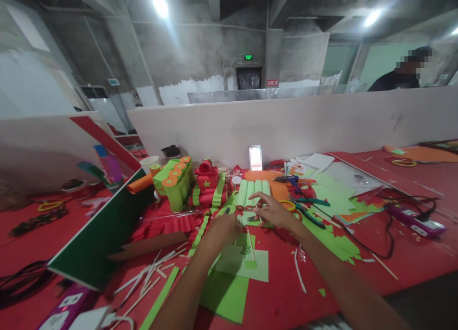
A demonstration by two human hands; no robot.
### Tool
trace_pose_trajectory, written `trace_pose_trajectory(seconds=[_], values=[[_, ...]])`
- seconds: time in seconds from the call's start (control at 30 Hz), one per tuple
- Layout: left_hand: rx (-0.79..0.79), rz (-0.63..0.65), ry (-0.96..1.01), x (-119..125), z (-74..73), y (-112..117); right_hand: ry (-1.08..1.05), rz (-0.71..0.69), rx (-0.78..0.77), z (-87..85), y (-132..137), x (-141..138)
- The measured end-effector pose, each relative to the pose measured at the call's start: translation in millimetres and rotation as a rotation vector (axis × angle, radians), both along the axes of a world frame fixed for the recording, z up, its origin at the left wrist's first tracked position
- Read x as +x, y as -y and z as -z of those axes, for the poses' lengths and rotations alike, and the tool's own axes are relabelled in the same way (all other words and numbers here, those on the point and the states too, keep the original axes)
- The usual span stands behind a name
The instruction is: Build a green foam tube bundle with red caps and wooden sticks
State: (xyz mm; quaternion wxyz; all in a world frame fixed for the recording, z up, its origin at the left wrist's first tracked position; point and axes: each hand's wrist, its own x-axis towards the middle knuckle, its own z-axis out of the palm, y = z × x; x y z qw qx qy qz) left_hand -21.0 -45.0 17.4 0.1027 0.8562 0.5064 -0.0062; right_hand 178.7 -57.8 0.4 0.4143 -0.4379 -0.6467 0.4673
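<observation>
My left hand (226,228) is curled closed above some light green foam or paper sheets (259,268). It is blurred, and what its fingers hold is hidden. Just to its right, my right hand (275,210) has its fingers bent and apart. Its index finger reaches over a row of light green rolls (265,187), with small red ends facing me. Pale green scraps (248,219) lie between the two hands. On the sheets below are a dark star outline (245,250) and a thin stick (251,246).
Left of the rolls stand a red and green model (207,184) and a green and orange one (174,184). Pliers (311,218) and a glue gun (289,179) lie to the right, near a purple power strip (415,220). Loose sticks (153,272) lie beside a green board (103,234).
</observation>
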Motion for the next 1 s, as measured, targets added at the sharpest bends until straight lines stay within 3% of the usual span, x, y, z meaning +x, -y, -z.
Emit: trace_pose_trajectory(seconds=[0.3, 0.47, 0.67, 0.83, 1.0], values=[[0.006, -0.018, 0.144, -1, 6.0, -4, 0.127, 0.003, 0.108, 12.1, -9, 2], [-0.075, -0.02, 0.224, -8, 6.1, -11, 0.152, -0.005, 0.116, 13.1, -10, 4], [-0.182, 0.168, 0.489, -6, 12.7, -25, 0.028, 0.002, 0.017, 17.1, -13, 0], [-0.14, 0.201, 0.611, 6, 18.2, -24, -0.087, -0.016, -0.011, 18.2, -15, -4], [-0.088, 0.233, 0.682, 16, 17.9, -15, -0.012, 0.03, 0.047, 14.2, -15, 4]])
